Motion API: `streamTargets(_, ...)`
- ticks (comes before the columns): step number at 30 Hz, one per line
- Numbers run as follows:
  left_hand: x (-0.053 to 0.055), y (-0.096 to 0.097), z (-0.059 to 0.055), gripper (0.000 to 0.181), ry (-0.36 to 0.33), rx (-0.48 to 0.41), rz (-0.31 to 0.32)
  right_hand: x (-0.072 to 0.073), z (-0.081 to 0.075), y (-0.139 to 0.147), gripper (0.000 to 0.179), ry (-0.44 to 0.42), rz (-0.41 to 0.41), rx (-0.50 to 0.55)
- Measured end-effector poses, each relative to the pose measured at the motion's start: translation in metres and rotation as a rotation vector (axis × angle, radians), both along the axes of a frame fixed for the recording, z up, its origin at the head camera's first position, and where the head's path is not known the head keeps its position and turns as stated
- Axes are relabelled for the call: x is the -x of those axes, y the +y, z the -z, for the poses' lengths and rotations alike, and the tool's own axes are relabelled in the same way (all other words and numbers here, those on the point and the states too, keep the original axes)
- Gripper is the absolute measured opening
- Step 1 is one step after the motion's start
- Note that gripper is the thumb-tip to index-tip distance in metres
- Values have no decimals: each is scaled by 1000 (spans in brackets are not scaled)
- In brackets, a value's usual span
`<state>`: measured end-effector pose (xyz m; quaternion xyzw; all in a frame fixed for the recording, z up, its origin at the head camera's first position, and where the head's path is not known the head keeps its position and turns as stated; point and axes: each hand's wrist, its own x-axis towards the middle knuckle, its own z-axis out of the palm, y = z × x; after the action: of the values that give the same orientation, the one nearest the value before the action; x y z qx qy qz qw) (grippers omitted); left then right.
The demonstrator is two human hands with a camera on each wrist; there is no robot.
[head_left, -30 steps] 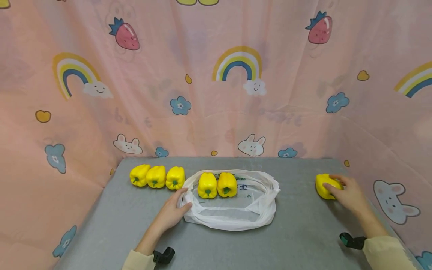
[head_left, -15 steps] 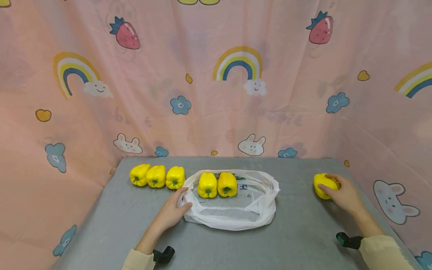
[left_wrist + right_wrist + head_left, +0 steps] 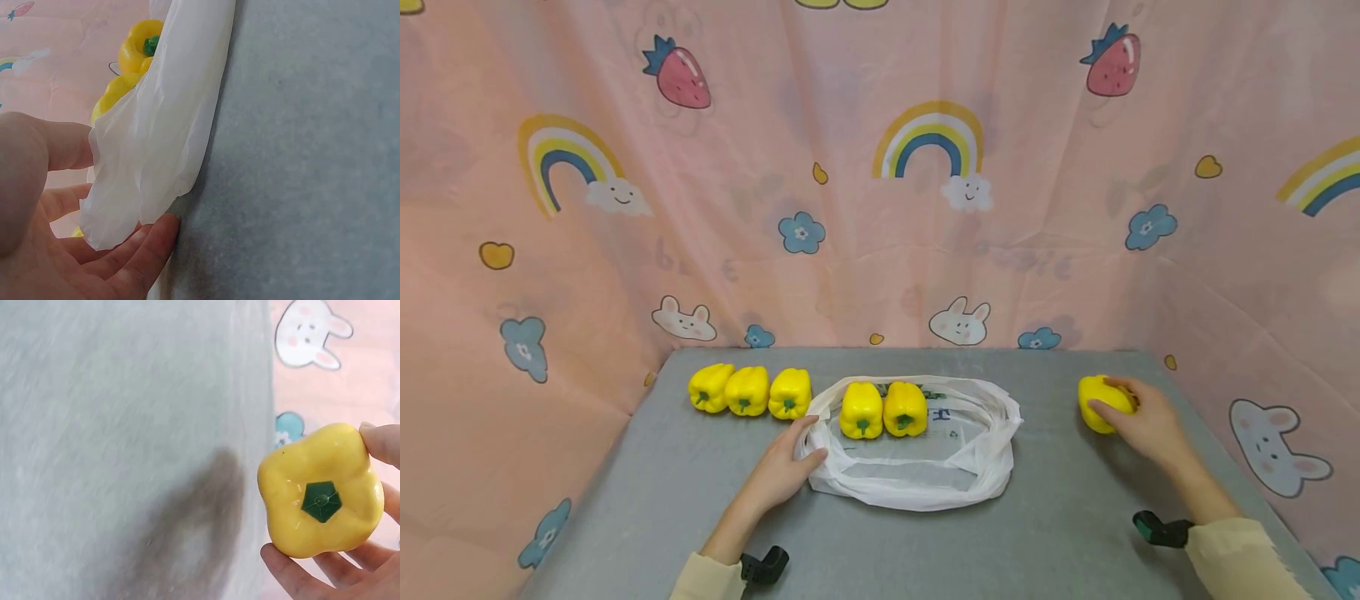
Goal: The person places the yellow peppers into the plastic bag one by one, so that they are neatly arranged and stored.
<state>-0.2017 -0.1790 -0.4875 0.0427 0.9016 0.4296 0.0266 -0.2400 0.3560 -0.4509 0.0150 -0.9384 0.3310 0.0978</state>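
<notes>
I have the left hand (image 3: 781,468) gripping the left rim of the bag (image 3: 917,497), seemingly to hold its mouth open around two peppers (image 3: 906,409); near the right edge of the table (image 3: 1045,550), my right hand (image 3: 1152,418) grips another pepper (image 3: 294,481).
</notes>
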Motion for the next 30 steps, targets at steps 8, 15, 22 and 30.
streamTargets(8, 0, 0, 1, 57, -12, -15, -14, -2, -10, -20, 73, -4, -4, 36)
streamTargets(15, 1, 1, 1, 57, -7, -11, -10, -6, -26, -47, 72, 24, -2, 75)
streamTargets(22, 1, 1, 1, 57, -7, -20, -9, -15, -42, -71, 67, 99, -16, 77)
streamTargets(30, 0, 1, 0, 56, 1, -5, -2, -23, -58, -91, 63, 148, -43, 108)
